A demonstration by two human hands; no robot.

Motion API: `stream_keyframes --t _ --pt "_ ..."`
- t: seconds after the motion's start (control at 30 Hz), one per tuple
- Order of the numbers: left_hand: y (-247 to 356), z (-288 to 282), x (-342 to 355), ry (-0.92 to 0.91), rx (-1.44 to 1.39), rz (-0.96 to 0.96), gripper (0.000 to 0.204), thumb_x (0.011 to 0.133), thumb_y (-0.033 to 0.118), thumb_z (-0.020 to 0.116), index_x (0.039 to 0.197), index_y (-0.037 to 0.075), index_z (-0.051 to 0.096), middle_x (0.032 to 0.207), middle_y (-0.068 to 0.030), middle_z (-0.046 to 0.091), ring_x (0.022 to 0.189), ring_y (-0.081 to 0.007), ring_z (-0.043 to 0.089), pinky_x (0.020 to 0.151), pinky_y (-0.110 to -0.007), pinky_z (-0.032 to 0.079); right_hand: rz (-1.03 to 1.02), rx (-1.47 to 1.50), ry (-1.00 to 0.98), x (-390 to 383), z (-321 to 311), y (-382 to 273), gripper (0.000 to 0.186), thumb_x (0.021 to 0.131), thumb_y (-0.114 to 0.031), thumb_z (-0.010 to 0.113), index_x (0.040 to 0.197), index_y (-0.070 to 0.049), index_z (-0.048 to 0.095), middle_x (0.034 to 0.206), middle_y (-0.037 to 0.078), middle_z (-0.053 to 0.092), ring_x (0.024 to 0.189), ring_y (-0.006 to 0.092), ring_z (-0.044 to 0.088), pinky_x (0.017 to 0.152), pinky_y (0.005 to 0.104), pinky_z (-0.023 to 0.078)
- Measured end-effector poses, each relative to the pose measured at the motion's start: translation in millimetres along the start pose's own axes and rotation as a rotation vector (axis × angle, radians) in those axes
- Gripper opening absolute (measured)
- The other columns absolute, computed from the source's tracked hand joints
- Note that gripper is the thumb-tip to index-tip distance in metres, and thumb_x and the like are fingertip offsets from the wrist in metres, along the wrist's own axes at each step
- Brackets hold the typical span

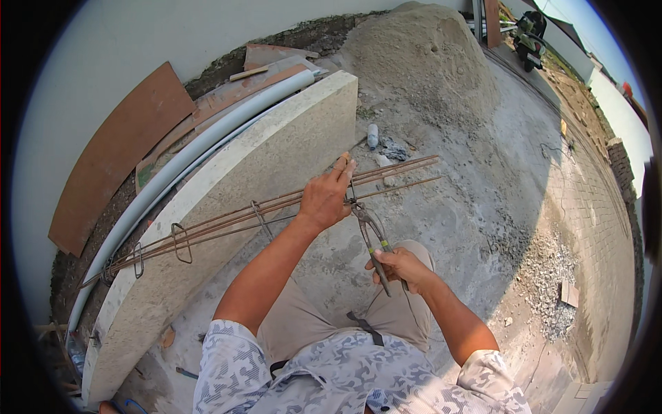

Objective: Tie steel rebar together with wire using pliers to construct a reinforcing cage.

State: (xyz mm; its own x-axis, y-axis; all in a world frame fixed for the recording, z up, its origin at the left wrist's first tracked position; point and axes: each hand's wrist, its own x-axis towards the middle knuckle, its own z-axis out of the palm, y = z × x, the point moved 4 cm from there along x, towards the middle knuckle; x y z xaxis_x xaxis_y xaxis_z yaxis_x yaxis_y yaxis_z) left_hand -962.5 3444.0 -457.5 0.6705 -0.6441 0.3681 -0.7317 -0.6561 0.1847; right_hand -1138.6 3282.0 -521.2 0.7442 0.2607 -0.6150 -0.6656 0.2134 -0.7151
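Note:
A long, narrow cage of rusty rebar [227, 221] rests slantwise over a thick pale slab standing on edge [269, 148]. Several bent steel stirrups [181, 243] encircle its rods. My left hand [325, 196] is closed around the rods near their right end, index finger pointing up along a stirrup. In my right hand [400, 269] is a pair of long-handled pincers [372, 234] with yellow-green bands. The pincers' jaws meet the nearest rod beside my left fingers, where a stirrup crosses. Any tie wire in the jaws is too small to make out.
Grey plastic pipes [200, 148] and brown boards [124, 155] lie between slab and wall. A sand heap [420, 52] rises at the back. Beyond the rod ends lies a plastic bottle [373, 136]. Gravel [548, 283] is at right; a motorbike [529, 40] stands far right.

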Motion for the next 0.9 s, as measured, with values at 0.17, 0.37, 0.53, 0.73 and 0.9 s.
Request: stream_keyframes --t 0.17,0.37,0.53,0.73,0.9 --pt "0.2 4.5 -1.7 0.004 -0.022 -0.012 0.108 0.057 0.022 0.095 0.151 0.006 0.046 0.16 -0.0165 0.043 0.101 -0.033 0.07 0.086 -0.043 0.058 -0.05 0.006 -0.265 -0.8 -4.9 2.7 0.066 0.083 -0.044 0.085 0.122 0.003 0.061 0.073 0.009 0.066 0.073 0.0182 0.069 0.063 0.0341 0.056" --pt "1.8 4.4 -4.0 -0.017 0.007 0.001 0.107 0.058 0.023 0.094 0.152 0.006 0.045 0.16 -0.0163 0.044 0.101 -0.0331 0.07 0.086 -0.043 0.058 -0.571 -0.848 0.307 -1.6 2.5 -11.3 0.056 0.079 -0.028 0.078 0.121 0.003 0.058 0.084 0.013 0.067 0.071 0.0201 0.067 0.061 0.0357 0.056" --pt "6.4 -0.1 -4.3 -0.021 -0.009 0.0 0.105 0.06 0.024 0.094 0.152 0.006 0.046 0.16 -0.0168 0.044 0.101 -0.0329 0.069 0.087 -0.043 0.057 -0.268 -0.733 0.226 2.4 -11.9 -23.6 0.051 0.083 -0.02 0.065 0.125 0.008 0.056 0.089 0.017 0.069 0.068 0.026 0.065 0.067 0.0445 0.059" --pt "1.3 -6.8 3.0 -0.041 0.013 -0.038 0.102 0.064 0.026 0.093 0.152 0.006 0.045 0.16 -0.0157 0.044 0.109 -0.0333 0.067 0.092 -0.044 0.055 -0.015 0.394 -0.498 -15.1 11.3 4.6 0.055 0.094 -0.033 0.062 0.126 0.011 0.059 0.088 0.019 0.07 0.064 0.0266 0.068 0.066 0.0411 0.061" --pt "11.7 -44.0 -2.5 0.189 0.077 0.047 0.089 0.071 0.024 0.088 0.149 0.006 0.05 0.156 -0.0171 0.047 0.12 -0.034 0.06 0.099 -0.044 0.051 -0.13 -0.069 0.038 -8.5 4.4 19.0 0.038 0.105 -0.034 0.058 0.118 0.001 0.066 0.082 0.009 0.07 0.065 0.0203 0.069 0.06 0.0322 0.053"
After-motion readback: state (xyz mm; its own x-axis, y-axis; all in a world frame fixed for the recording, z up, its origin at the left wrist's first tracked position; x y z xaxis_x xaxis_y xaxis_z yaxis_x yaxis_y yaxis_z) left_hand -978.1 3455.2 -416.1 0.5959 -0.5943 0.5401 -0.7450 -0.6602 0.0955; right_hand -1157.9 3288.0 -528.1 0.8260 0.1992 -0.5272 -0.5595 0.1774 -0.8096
